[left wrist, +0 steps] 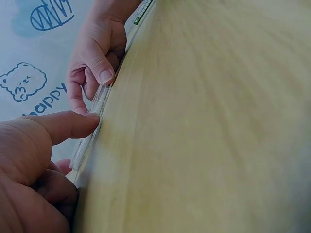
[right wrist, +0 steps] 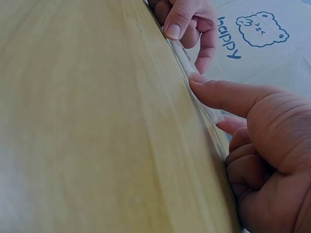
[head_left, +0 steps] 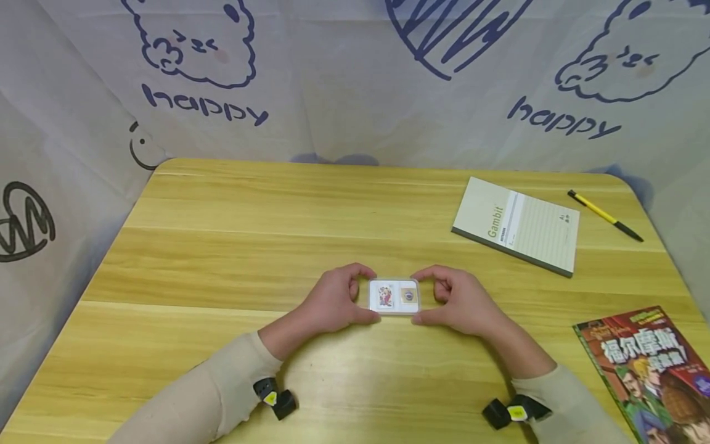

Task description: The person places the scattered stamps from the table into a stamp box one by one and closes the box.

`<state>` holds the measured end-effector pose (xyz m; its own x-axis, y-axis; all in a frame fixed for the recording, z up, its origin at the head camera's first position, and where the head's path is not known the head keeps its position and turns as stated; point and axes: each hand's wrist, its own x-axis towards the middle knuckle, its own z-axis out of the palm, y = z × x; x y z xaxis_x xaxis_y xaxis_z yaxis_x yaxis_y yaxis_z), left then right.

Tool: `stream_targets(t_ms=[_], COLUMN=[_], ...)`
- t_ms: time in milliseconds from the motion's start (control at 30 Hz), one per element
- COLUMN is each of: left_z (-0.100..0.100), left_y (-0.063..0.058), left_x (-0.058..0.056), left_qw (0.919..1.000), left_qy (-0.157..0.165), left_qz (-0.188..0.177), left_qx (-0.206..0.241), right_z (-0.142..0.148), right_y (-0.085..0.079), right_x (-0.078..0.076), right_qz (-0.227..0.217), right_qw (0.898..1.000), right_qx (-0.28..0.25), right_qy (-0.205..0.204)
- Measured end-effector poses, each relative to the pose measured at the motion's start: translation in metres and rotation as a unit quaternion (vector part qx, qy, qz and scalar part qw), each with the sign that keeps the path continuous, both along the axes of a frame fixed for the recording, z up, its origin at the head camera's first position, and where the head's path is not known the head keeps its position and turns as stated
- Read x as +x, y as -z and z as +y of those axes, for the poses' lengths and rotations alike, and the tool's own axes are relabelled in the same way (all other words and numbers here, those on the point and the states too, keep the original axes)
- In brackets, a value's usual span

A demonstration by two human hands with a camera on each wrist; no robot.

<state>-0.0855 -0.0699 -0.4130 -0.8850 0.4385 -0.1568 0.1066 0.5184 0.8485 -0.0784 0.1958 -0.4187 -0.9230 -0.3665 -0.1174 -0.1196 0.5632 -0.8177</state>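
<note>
A small flat clear plastic case [head_left: 395,304] with a white insert lies at the middle of the wooden table, level with its surface or nearly so. In its left half is a colourful stamp-like picture [head_left: 385,296]; a smaller tan square with a dark round mark [head_left: 409,296] fills part of the right half. My left hand [head_left: 337,300] pinches the case's left end between thumb and forefinger. At the right end, my right hand [head_left: 465,302] pinches it likewise. Both wrist views show the case edge-on; whether it touches the table cannot be told.
A Gambit notebook [head_left: 516,225] lies at the back right, with a yellow and black pen [head_left: 604,214] beside it. A colourful comic-style book [head_left: 646,370] is at the front right. White cloth [head_left: 344,92] with drawings hangs behind the table [head_left: 222,259].
</note>
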Motion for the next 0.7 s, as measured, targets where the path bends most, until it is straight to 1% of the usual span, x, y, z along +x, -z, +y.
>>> stream_targets(t_ms=[367,700], left_z=[-0.0003,-0.0003], left_y=[0.0012,0.0006], left_x=[-0.0002,-0.0006], left_qw=[1.0000,1.0000], left_qy=[0.003,0.004], left_qz=[-0.001,-0.001], left_qx=[0.003,-0.005], right_z=[-0.0009,0.0024], right_y=[-0.0012,0.0019], right_x=[0.0003,0.0002], right_qz=[0.001,0.016], right_qw=[1.000,1.000], right_qx=[0.012,-0.013], right_qy=[0.007,-0.001])
